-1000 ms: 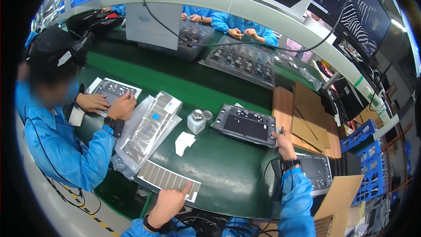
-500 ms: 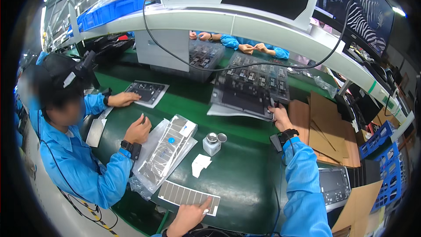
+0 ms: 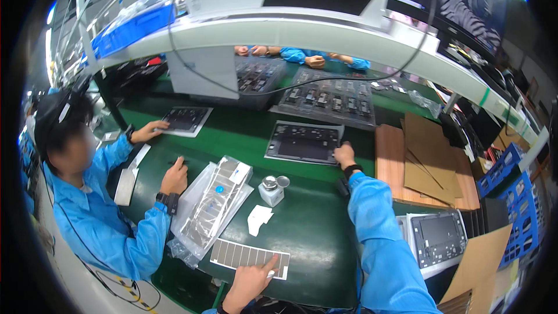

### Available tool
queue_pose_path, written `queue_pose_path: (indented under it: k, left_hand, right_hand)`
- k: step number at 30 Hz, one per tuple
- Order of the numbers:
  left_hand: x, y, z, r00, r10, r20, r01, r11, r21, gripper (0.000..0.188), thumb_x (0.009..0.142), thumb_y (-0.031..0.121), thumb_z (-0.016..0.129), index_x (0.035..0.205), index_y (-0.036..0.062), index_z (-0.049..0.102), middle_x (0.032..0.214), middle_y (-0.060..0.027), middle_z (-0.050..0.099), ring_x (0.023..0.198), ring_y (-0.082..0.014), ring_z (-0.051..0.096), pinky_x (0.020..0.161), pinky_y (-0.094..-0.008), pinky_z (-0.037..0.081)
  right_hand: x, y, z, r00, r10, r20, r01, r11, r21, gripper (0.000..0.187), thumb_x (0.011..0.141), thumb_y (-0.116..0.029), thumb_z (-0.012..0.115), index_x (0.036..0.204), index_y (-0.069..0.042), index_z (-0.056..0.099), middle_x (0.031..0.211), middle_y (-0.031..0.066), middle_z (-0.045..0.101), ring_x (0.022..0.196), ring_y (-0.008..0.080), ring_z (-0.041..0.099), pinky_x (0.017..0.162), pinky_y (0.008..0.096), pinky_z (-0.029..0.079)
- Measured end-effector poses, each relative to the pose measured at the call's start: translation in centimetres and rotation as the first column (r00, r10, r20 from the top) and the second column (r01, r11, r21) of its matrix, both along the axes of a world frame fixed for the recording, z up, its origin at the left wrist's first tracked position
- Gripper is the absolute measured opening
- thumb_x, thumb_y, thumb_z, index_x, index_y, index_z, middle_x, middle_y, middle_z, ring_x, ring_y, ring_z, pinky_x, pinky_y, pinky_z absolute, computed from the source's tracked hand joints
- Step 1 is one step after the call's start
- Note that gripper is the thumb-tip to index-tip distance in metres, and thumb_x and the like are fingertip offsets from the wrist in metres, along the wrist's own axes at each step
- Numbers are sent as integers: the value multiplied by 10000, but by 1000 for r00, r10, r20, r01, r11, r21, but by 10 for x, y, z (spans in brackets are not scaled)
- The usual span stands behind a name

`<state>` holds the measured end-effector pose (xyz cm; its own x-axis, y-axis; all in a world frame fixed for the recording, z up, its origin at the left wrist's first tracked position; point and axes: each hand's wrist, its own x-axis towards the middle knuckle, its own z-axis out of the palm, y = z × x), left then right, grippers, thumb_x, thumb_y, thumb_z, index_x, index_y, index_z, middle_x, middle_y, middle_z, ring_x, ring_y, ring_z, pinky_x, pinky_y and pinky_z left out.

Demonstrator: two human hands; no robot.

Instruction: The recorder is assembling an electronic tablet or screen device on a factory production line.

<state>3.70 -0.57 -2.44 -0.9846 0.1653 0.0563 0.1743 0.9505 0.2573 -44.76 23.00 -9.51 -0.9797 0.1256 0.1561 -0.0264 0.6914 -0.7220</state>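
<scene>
My left hand (image 3: pixel 250 284) rests at the near edge of the bench, index finger stretched onto a sheet of grey rectangular stickers (image 3: pixel 247 256). Something small and white shows by its thumb. Out to the far right, my right hand (image 3: pixel 344 154) has its fingers closed at the right edge of a dark flat panel with cutouts (image 3: pixel 302 141), which lies on a white sheet; its fingertips are partly hidden. Between my hands stand a small square bottle with a metal top (image 3: pixel 271 193) and a torn white paper piece (image 3: pixel 258 218). A plastic-wrapped sticker stack (image 3: pixel 214 197) lies left of them.
At left a co-worker in blue (image 3: pixel 104 197) has one hand by another dark panel (image 3: pixel 189 120). Clear trays of parts (image 3: pixel 328 100) sit at the back below a white shelf (image 3: pixel 279 32). Cardboard sheets (image 3: pixel 430 157) and another panel (image 3: pixel 439 238) lie at right.
My right hand has lowered the dark panel from a tilted position to flat on the bench. My left hand stays on the sticker sheet. The view has shifted slightly.
</scene>
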Motion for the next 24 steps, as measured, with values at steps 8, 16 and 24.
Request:
queue_pose_path:
  k: [8, 16, 24]
  left_hand:
    - [-17, 19, -5, 999, -3, -49, 1, 999, -40, 522, 913, 303, 725, 1406, 198, 592, 575, -99, 629, 530, -327, 652, 496, -456, 466]
    - [-146, 169, 42, 836, -517, 184, 136, 521, 843, 360, 1071, 315, 545, 989, 27, 746, 724, -81, 711, 714, -142, 655, 641, -349, 492]
    - [-228, 316, 23, 901, -388, 196, 225, 802, 553, 458, 896, 500, 709, 821, 52, 759, 780, -136, 740, 784, -312, 729, 734, -430, 538]
  right_hand:
    - [169, -6, 114, 930, 163, -330, -105, 977, 186, 185, 956, -162, 582, 999, -10, 680, 981, 237, 679, 942, 430, 665, 776, 524, 542]
    - [486, 134, 187, 991, -94, -91, 73, 973, -220, 166, 967, -126, 658, 958, 12, 749, 767, 115, 718, 688, 177, 676, 623, 314, 507]
    - [519, 221, 116, 844, -528, 99, 526, 775, -351, 267, 1007, -225, 650, 916, -2, 765, 609, -15, 591, 568, 41, 470, 529, 262, 352]
